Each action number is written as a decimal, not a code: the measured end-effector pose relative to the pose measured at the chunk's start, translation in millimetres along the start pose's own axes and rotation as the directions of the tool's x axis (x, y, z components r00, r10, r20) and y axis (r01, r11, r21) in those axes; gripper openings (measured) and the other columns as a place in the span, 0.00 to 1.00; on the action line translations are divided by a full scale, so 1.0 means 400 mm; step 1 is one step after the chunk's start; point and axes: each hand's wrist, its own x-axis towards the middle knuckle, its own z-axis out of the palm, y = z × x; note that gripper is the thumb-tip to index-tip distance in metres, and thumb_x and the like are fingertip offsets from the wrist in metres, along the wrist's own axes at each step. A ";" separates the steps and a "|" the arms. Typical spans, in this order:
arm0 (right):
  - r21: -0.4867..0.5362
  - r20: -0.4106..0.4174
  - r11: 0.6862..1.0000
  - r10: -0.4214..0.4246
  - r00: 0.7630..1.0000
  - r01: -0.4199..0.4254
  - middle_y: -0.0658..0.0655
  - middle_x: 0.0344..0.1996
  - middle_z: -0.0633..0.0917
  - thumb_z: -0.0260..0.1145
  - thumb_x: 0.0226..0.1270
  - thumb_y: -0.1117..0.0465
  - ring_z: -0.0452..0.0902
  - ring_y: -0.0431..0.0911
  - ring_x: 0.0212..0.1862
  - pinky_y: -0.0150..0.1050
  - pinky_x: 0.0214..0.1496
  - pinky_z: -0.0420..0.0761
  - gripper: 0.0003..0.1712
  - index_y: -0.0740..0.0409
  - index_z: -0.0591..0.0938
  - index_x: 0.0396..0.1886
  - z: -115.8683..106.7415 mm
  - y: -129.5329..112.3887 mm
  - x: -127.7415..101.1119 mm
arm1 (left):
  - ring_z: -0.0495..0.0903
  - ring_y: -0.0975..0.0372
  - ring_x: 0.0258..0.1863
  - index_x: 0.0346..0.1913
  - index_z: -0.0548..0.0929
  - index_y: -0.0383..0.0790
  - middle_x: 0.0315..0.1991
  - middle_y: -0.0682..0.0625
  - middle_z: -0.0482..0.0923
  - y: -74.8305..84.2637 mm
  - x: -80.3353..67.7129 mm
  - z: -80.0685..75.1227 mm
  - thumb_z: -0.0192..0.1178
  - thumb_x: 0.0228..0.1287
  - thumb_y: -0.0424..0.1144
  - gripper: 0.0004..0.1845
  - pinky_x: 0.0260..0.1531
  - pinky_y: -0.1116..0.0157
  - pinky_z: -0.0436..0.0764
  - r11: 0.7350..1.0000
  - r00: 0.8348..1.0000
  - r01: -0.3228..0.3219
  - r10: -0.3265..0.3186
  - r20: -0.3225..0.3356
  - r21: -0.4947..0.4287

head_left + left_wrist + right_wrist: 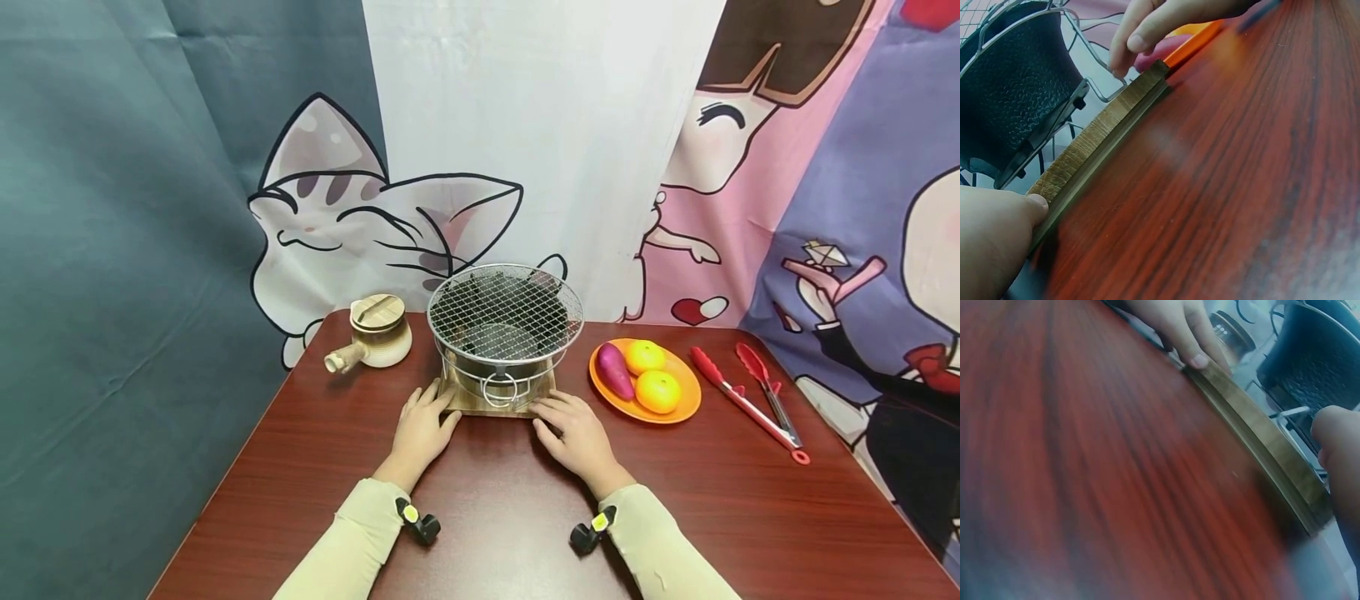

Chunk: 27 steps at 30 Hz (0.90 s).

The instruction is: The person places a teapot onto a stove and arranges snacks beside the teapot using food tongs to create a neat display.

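A small charcoal grill (505,310) with a round wire mesh top stands on a wooden board (480,404) at the table's middle. My left hand (422,425) lies flat on the table with its fingertips against the board's front left corner. In the left wrist view its thumb (1019,212) presses the board (1097,137) along the front edge. My right hand (573,433) touches the front right corner, fingers bent over the edge (1138,34). The right wrist view shows the board (1260,437), the left hand's fingers (1188,337) on it and the grill's black bowl (1322,356).
A ceramic side-handle teapot (375,333) with a wooden lid stands left of the grill. To the right, an orange plate (678,408) carries a purple sweet potato (615,371) and two oranges (657,390). Red tongs (746,400) lie further right. A printed backdrop hangs behind the table (480,500).
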 end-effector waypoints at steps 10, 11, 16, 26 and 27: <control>-0.079 0.063 0.996 0.041 0.997 -0.036 0.56 0.52 0.88 0.69 0.62 0.55 0.78 0.62 0.61 0.65 0.62 0.72 0.19 0.53 0.89 0.52 0.023 -0.034 0.016 | 0.72 0.34 0.64 0.68 0.79 0.46 0.68 0.34 0.72 0.004 0.003 -0.006 0.66 0.66 0.46 0.27 0.63 0.40 0.69 1.000 1.000 0.002 -0.002 0.014 -0.011; -0.083 0.074 0.996 0.050 0.996 -0.044 0.56 0.53 0.87 0.69 0.62 0.55 0.78 0.62 0.62 0.65 0.62 0.71 0.19 0.53 0.88 0.53 0.024 -0.037 0.016 | 0.72 0.34 0.63 0.68 0.79 0.46 0.68 0.34 0.72 0.004 0.002 -0.006 0.66 0.66 0.46 0.28 0.63 0.40 0.69 1.000 1.000 -0.003 0.003 0.013 -0.010; -0.104 0.132 0.992 0.091 0.987 -0.078 0.55 0.55 0.86 0.69 0.63 0.53 0.75 0.63 0.64 0.65 0.65 0.69 0.21 0.51 0.87 0.56 0.030 -0.038 0.014 | 0.73 0.34 0.63 0.68 0.79 0.45 0.67 0.33 0.72 -0.001 0.001 -0.001 0.66 0.66 0.45 0.27 0.62 0.39 0.70 1.000 1.000 -0.015 0.015 0.015 -0.027; -0.139 0.186 0.987 0.104 0.977 -0.079 0.59 0.58 0.84 0.70 0.63 0.50 0.74 0.65 0.65 0.66 0.65 0.69 0.24 0.50 0.85 0.59 0.030 -0.037 0.003 | 0.74 0.35 0.62 0.67 0.79 0.45 0.67 0.34 0.72 -0.014 -0.003 0.007 0.66 0.65 0.44 0.28 0.61 0.38 0.71 0.999 0.999 -0.034 0.034 -0.003 -0.032; -0.139 0.191 0.987 0.105 0.976 -0.079 0.59 0.59 0.83 0.70 0.62 0.50 0.73 0.65 0.65 0.67 0.65 0.69 0.25 0.49 0.85 0.59 0.029 -0.037 0.003 | 0.74 0.35 0.62 0.67 0.79 0.45 0.67 0.34 0.72 -0.014 -0.004 0.008 0.66 0.65 0.44 0.28 0.61 0.39 0.71 0.999 0.999 -0.037 0.037 -0.005 -0.034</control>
